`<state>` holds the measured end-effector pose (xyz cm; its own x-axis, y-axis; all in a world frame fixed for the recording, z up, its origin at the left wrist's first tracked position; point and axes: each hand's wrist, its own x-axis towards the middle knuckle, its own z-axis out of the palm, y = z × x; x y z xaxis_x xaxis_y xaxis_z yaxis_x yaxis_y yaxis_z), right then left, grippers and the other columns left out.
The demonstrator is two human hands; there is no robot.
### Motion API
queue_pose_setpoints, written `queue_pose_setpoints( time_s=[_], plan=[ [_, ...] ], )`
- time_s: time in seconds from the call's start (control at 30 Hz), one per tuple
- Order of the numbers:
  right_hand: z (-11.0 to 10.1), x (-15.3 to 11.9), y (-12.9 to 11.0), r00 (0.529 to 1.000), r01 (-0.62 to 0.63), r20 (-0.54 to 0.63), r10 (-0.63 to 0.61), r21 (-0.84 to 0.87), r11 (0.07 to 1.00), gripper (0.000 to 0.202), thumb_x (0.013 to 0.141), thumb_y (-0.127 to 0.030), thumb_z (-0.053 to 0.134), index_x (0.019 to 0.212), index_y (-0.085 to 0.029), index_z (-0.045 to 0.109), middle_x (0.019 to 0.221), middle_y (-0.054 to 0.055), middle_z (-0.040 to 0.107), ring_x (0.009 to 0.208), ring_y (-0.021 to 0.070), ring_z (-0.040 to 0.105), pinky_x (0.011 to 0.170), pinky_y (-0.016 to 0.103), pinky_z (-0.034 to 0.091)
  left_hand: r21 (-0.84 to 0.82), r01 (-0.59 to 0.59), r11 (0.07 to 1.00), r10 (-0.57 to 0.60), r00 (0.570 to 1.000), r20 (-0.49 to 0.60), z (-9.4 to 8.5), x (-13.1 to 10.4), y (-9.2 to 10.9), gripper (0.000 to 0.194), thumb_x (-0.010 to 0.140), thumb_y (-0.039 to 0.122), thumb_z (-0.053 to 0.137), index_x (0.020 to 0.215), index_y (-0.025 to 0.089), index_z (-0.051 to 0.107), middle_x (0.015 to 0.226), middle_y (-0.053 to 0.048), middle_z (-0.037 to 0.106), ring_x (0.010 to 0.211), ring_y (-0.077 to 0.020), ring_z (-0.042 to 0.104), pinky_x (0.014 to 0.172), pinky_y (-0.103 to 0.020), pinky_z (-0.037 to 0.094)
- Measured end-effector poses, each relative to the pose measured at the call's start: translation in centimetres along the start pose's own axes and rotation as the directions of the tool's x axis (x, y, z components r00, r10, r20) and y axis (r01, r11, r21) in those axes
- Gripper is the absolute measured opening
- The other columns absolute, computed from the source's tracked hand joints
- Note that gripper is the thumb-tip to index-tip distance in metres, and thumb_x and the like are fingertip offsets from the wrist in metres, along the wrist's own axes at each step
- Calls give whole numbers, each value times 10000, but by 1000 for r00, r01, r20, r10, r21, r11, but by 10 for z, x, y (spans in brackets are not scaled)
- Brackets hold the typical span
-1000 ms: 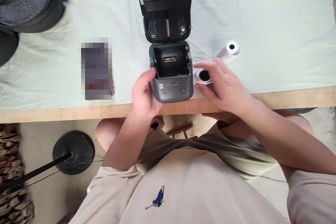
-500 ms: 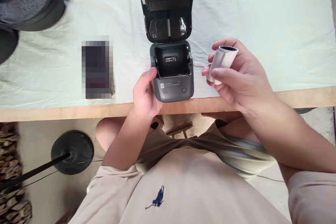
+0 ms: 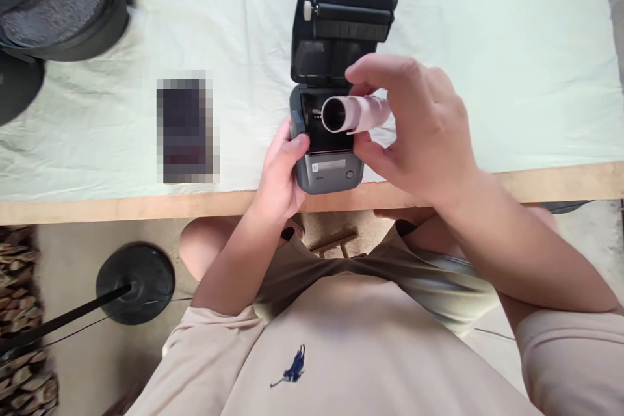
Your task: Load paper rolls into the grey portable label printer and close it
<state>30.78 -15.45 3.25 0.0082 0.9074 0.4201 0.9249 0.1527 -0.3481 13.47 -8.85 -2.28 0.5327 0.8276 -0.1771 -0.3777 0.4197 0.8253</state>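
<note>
A small dark grey label printer [image 3: 329,175] stands near the front edge of the table, its lid [image 3: 341,32] flipped up and tilted back. My left hand [image 3: 283,172] grips the printer's left side, thumb on the rim of the paper bay. Between the fingers and thumb of my right hand [image 3: 424,120] is a white paper roll [image 3: 363,114]. It lies nearly sideways just over the open bay, its hollow dark core facing left. The roll hides part of the bay and of the small label inside. Whether it touches the printer, I cannot tell.
A blurred-out dark box-like object [image 3: 185,130] lies on the pale tablecloth [image 3: 511,45] to the left. At the far left corner is a black padded case [image 3: 58,6]. The wooden table edge [image 3: 121,207] runs in front of me. A round black stand base [image 3: 135,283] is on the floor.
My right hand has carried the paper roll left to above the printer's bay and turned it from upright to sideways. The printer has shifted slightly right and turned, with my left hand still on it.
</note>
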Motion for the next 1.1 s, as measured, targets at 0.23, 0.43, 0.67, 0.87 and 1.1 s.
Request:
queue_pose_setpoints(
  time_s=[0.23,0.43,0.67,0.87,1.1],
  plan=[
    [17,-6,13,1000,4,27,-2,-69,998,209,1053,-192,537,1058,-300,716,1103,36,853,1096,317,778,945,498,499,21,-3,1000,3,1000,11,-2,-1,-3,389,905,486,841,1199,243,762,1246,-82,835,1528,-374,641,1179,-435,615],
    [26,-17,12,984,169,-70,-164,59,984,163,1105,-295,602,1064,-324,757,1120,-11,878,1176,280,808,984,482,510,-78,47,996,-46,999,8,-5,2,1,280,921,498,801,1002,239,735,1095,-73,839,1412,-352,721,1060,-410,663],
    [28,-16,16,942,294,-221,-251,189,937,173,1112,-316,585,1074,-279,750,955,12,848,1085,268,826,942,450,597,-15,75,997,-75,997,20,-13,3,0,431,761,297,950,1134,226,749,986,-21,810,1017,-273,822,829,-349,629],
    [23,-9,27,975,-7,-207,76,316,949,591,1061,-431,588,1628,-372,433,1671,94,585,1505,369,638,1065,538,649,79,37,996,-41,998,46,-15,4,-2,494,671,231,921,1117,240,708,930,11,750,829,-207,747,730,-338,574],
    [29,-12,28,972,5,-218,89,399,917,619,1070,-578,543,1651,-440,379,1701,58,515,1425,363,681,1102,568,653,101,56,993,-59,998,29,-18,5,-3,596,619,202,882,1164,263,650,812,56,634,593,-105,540,578,-297,413]
  ],
)
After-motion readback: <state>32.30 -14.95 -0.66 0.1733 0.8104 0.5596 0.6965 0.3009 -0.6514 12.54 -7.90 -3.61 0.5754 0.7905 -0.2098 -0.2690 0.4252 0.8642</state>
